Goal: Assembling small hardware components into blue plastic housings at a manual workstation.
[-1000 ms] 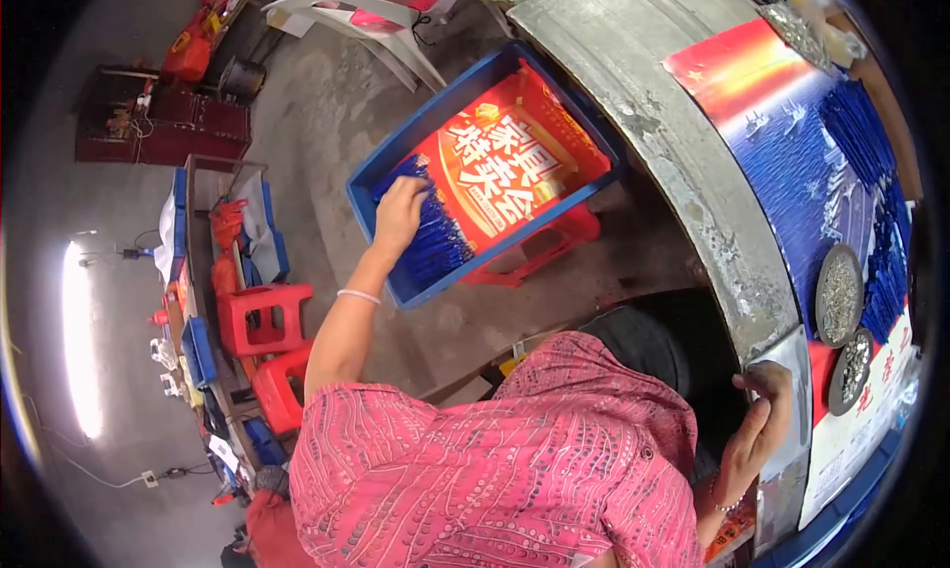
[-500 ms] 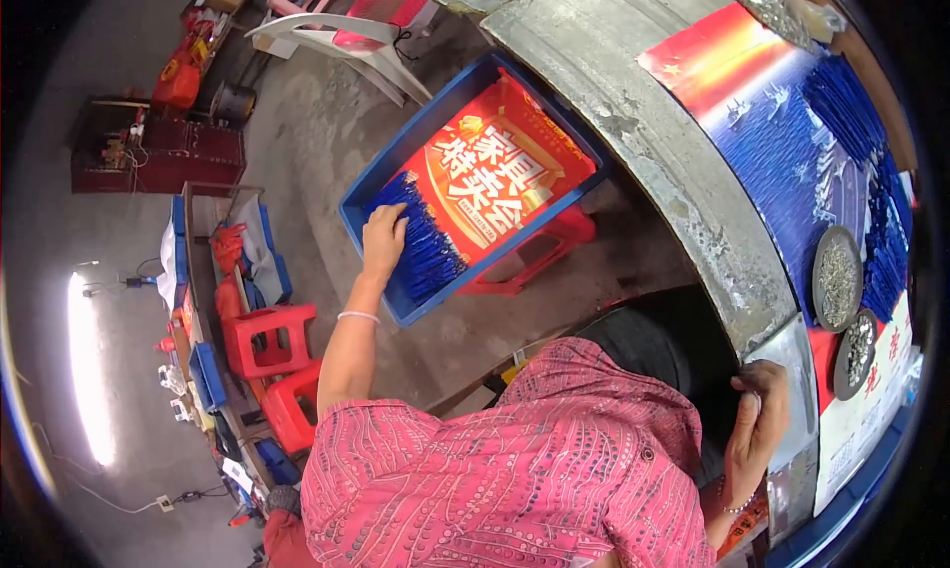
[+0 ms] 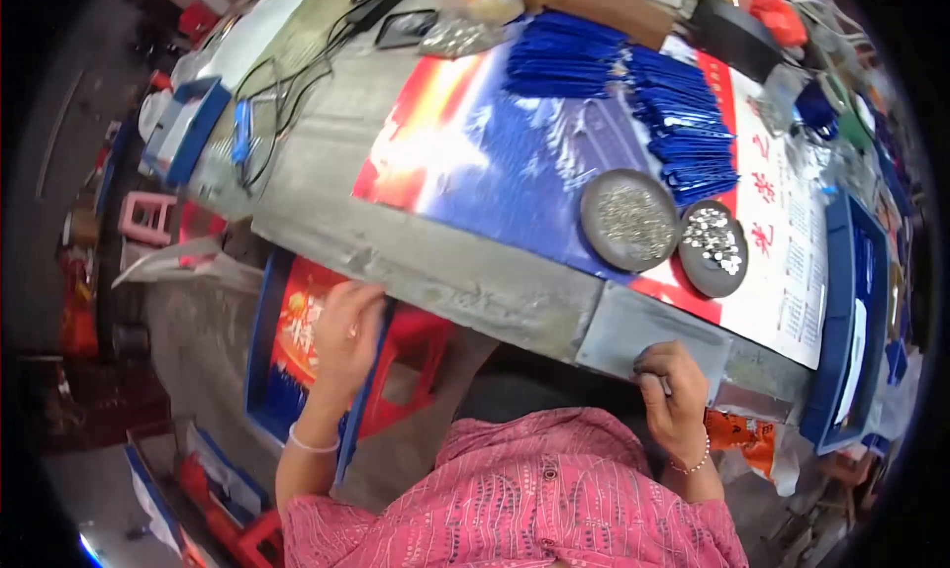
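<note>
My left hand, smeared by motion, hovers over the blue tray beside the bench's near edge. Its fingers are too blurred to show whether they hold anything. In that tray lie a red printed sheet and slim blue pieces. My right hand rests at the bench edge on a grey metal plate, its fingers curled together; whatever they may pinch is hidden. Beyond it are a round dark dish of fine silvery bits and a smaller dish of shiny pieces.
Rows of slim blue pieces and more blue pieces lie on a printed poster covering the bench. Black cables cross the bench's left part. A blue bin stands at the right; a red stool is under the tray.
My view has swung toward the bench. My left hand has left the blue pieces in the tray and moved toward the bench edge. My right hand stays curled at the edge.
</note>
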### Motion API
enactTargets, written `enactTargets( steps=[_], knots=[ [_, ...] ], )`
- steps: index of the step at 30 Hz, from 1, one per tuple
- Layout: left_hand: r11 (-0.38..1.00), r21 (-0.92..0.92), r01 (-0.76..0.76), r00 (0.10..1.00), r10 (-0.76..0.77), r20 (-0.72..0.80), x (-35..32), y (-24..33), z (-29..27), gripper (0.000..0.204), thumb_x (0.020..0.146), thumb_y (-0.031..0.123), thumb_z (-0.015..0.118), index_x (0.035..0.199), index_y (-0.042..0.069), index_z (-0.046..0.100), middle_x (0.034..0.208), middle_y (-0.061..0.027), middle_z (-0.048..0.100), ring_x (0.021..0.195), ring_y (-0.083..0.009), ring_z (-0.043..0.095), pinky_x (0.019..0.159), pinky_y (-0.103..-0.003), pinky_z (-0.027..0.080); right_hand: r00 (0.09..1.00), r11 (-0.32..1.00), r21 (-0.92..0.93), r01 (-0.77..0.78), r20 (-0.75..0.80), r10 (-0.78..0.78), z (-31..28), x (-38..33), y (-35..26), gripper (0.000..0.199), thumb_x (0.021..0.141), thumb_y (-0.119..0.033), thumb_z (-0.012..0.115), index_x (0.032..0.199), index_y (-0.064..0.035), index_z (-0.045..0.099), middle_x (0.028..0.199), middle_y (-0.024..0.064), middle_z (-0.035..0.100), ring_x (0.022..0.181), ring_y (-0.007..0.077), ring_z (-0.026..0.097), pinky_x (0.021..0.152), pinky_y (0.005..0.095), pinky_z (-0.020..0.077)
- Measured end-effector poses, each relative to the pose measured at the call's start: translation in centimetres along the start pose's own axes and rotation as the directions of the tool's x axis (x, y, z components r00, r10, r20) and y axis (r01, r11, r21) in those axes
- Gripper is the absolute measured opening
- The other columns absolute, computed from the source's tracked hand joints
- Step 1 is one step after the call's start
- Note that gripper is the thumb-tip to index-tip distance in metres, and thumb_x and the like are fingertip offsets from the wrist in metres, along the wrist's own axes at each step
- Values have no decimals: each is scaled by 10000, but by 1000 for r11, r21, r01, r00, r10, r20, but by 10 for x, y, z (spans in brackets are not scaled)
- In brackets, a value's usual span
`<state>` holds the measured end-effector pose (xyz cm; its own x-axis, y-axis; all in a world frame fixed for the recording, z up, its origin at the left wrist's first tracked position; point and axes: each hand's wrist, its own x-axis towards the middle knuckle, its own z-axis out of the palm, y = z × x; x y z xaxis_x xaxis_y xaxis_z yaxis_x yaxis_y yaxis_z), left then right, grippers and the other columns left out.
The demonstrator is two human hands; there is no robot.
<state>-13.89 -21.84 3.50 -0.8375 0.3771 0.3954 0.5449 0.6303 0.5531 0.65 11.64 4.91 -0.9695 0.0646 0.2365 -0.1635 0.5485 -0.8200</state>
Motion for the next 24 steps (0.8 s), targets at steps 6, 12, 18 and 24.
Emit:
enactTargets(
  steps=[6, 12, 18, 24],
  knots=[
    [932, -254, -259, 943, 301, 143, 114, 43, 84, 178, 783, -23, 557, 952, 5, 604, 857, -158, 580, 786, -321, 587, 690, -354, 470, 923, 991, -62, -116, -375, 85, -21, -39, 21, 88, 874, -51, 482, 839, 13, 531, 812, 126, 538, 689, 202, 529, 628, 283, 434],
    [950, -238, -203, 956, 245, 163, 180, 30, 134, 165, 798, 5, 554, 948, 9, 622, 870, -119, 593, 790, -233, 589, 675, -294, 466, 831, 996, 16, -87, -551, 81, -18, -49, 43, 80, 860, -49, 509, 848, 28, 525, 796, 139, 547, 664, 203, 530, 585, 277, 448],
    [891, -104, -442, 886, 452, 104, 231, 39, 177, 156, 776, 14, 578, 924, 37, 621, 853, -116, 538, 800, -275, 562, 697, -332, 460, 899, 976, -213, -38, -433, -59, -17, -47, 49, 84, 834, -77, 544, 823, 4, 521, 780, 131, 550, 689, 232, 536, 633, 300, 434],
    [848, 40, -529, 845, 521, 125, 258, 45, 207, 157, 746, 70, 626, 903, 69, 626, 819, -100, 502, 826, -285, 515, 703, -390, 426, 873, 979, -193, -67, -486, -36, -15, -44, 47, 109, 766, -82, 603, 802, -15, 525, 758, 128, 565, 660, 279, 546, 590, 348, 441]
  ],
)
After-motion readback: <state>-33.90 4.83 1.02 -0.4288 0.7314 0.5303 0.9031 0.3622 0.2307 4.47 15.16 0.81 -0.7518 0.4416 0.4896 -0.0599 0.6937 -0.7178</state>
